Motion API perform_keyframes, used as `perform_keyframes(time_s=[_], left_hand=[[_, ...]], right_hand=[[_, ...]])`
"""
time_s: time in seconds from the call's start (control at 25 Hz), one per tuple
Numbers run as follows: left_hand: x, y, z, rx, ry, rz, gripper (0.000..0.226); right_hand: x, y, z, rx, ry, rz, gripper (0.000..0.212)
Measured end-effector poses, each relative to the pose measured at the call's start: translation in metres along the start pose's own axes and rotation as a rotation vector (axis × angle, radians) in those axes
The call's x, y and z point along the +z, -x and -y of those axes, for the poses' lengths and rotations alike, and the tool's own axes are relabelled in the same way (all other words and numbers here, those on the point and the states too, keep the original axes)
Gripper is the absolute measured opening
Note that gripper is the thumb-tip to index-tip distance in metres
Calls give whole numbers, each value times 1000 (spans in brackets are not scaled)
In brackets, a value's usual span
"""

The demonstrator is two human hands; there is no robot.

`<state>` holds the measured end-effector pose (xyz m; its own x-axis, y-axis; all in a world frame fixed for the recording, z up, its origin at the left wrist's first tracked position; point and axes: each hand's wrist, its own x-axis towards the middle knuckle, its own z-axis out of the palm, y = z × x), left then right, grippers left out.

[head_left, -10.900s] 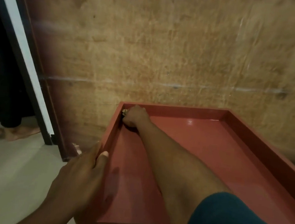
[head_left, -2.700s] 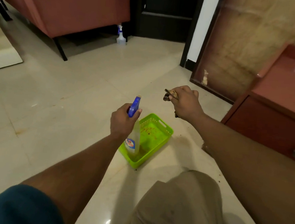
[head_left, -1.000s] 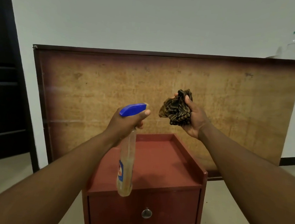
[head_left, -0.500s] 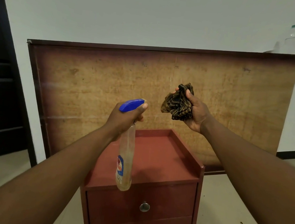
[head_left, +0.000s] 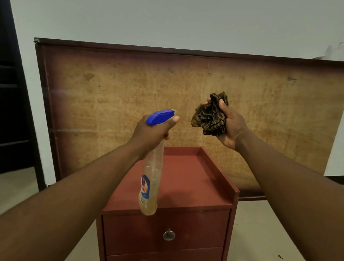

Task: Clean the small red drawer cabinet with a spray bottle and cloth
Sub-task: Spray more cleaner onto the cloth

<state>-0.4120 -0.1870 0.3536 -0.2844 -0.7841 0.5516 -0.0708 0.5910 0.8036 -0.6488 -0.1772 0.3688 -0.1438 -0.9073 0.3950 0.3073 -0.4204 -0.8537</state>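
The small red drawer cabinet (head_left: 184,181) stands on the floor in front of me, with a raised rim round its top and two drawers with round metal knobs (head_left: 168,235). My left hand (head_left: 151,134) grips the neck of a clear spray bottle (head_left: 149,190) with a blue head, held above the cabinet's front left part, nozzle pointing right. My right hand (head_left: 230,124) is raised above the cabinet's back and clutches a bunched dark striped cloth (head_left: 210,114), close to the nozzle.
A large worn wooden board (head_left: 105,101) leans on the white wall behind the cabinet. A dark door frame (head_left: 4,89) is at the left. Pale tiled floor (head_left: 261,237) lies around, with a few dark crumbs at the right.
My view has dropped slightly, showing more of the cabinet's drawers. Both hands have stayed raised over the cabinet, bottle and cloth still facing each other.
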Motion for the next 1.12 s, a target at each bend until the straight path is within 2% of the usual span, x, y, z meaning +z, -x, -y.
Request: perform_keyframes(time_s=[0.2, 0.36, 0.52, 0.68, 0.76, 0.88, 1.0, 1.12], left_hand=[[-7, 0, -3, -5, -2, -24, 23], [-14, 3, -4, -16, 12, 7, 18], [-18, 5, -1, -22, 24, -11, 29], [-20, 7, -1, -31, 15, -34, 27], [-21, 6, 0, -47, 2, -48, 34], [-21, 6, 3, -35, 6, -39, 32], [-22, 7, 11, -53, 3, -67, 32], [-28, 8, 23, -52, -149, -152, 26]], right_hand=[[14, -1, -4, 3, 23, 11, 32], [21, 0, -2, 2, 37, 2, 34], [20, 2, 0, -4, 53, -19, 33], [18, 5, 2, -1, 77, -49, 32], [17, 6, 1, 2, 98, -46, 33], [19, 9, 1, 2, 134, -58, 38], [21, 10, -6, -52, 336, -88, 40], [40, 9, -22, -123, 646, -107, 36]])
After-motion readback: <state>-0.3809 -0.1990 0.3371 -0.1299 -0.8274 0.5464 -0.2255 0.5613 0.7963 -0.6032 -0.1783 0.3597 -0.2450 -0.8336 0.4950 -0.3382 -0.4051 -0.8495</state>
